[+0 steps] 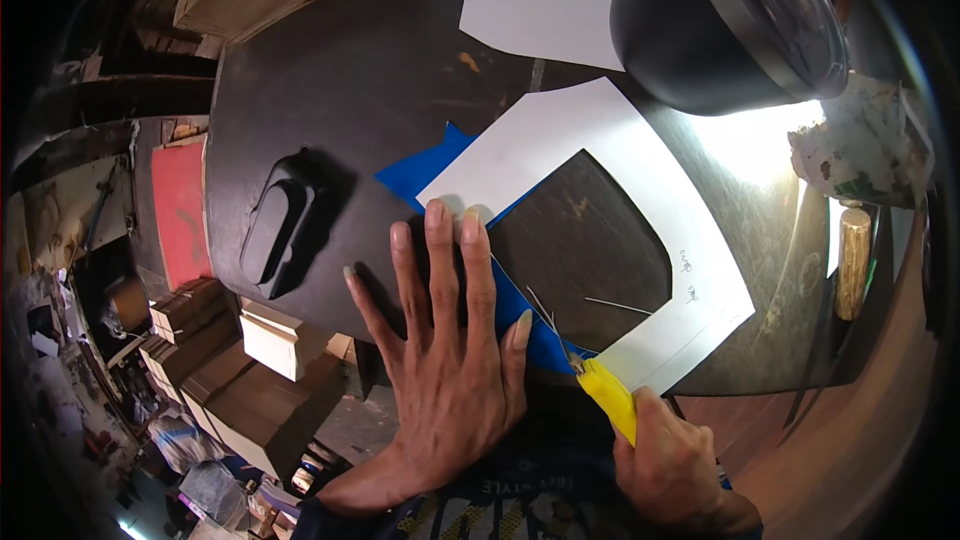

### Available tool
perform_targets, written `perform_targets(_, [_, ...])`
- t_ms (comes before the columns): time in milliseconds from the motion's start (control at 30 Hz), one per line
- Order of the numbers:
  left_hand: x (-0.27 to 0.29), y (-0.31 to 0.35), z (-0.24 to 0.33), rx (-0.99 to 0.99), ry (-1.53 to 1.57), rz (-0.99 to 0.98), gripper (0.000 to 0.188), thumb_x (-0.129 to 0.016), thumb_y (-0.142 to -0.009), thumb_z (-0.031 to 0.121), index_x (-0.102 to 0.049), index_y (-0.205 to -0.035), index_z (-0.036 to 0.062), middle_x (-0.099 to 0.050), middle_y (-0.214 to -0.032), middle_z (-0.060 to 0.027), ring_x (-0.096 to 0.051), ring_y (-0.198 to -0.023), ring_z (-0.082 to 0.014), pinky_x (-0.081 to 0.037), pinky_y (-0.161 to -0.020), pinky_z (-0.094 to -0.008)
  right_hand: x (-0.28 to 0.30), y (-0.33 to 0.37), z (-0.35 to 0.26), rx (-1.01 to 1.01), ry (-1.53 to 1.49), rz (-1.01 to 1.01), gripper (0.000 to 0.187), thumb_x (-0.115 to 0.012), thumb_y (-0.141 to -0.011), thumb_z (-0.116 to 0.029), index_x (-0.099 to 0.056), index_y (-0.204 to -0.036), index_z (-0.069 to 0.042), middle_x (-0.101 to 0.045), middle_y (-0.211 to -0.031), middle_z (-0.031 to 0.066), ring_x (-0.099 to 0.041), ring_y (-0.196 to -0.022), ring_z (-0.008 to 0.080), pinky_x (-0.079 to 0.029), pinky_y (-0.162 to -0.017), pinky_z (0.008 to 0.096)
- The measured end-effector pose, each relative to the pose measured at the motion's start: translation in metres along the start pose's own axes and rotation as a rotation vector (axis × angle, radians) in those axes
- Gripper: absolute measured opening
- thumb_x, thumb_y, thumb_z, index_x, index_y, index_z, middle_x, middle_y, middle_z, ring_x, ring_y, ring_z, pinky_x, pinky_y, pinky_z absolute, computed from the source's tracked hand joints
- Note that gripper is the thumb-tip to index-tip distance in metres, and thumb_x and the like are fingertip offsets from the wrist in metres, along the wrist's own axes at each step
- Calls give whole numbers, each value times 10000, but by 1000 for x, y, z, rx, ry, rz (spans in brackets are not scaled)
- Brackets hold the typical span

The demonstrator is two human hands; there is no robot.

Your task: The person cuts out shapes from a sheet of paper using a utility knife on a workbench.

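Observation:
A white paper pattern piece [690, 230], angular and C-shaped with faint handwriting, lies on the dark table over a blue sheet [420, 172]. Blue shows past the pattern's left corner and along its inner and lower left edges. My left hand [450, 380] rests with spread fingers, its fingertips on the pattern's left end and its thumb by the blue strip. In my right hand [675, 460] is a yellow utility knife [610, 398], its blade end at the blue sheet beside the pattern's lower end. Thin slivers [620, 306] lie near the blade.
A black rounded lamp [670, 40] glows at the upper right, near another white sheet [540, 5]. A black molded case [285, 225] sits on the table's left. A wooden handle [853, 260] stands at the right edge. Cardboard boxes [250, 400] are stacked at the lower left.

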State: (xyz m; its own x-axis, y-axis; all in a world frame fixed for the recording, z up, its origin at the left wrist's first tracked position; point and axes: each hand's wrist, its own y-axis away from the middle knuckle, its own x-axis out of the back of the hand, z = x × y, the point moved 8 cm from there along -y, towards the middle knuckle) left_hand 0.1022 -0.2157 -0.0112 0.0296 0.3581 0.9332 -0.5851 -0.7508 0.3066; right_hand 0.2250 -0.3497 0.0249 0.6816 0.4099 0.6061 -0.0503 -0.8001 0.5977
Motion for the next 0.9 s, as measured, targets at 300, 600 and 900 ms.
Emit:
perform_targets(300, [3,0,1,-14,74,35,702,-375,-1072,351,-151,-1646,15,-113,-1717,-223,-23,-1594,-428,76,-1223,-665,13,4,3,78,146,71,443,-776,-860,-163,-536,-1185,19,-600,-811,102,-685,-680,266,-531,-532,382])
perform_targets(600, [26,9,-12,-356,158,88,644,-496,-1048,235,-275,-1621,42,-281,-1673,-220,-208,-1581,-363,-160,-1270,-561,51,12,28,-154,-396,535,241,-697,-957,-125,-552,-1097,6,-649,-719,161,-698,-624,277,-525,-590,360])
perform_targets(900, [-34,64,-45,199,968,-16,281,-630,-1037,210,-668,-1116,-58,-748,-866,-123,-713,-790,-168,-610,-720,-335,49,-29,-15,140,-234,841,313,-787,-919,-139,-554,-1067,10,-636,-856,148,-646,-644,237,-496,-555,366])
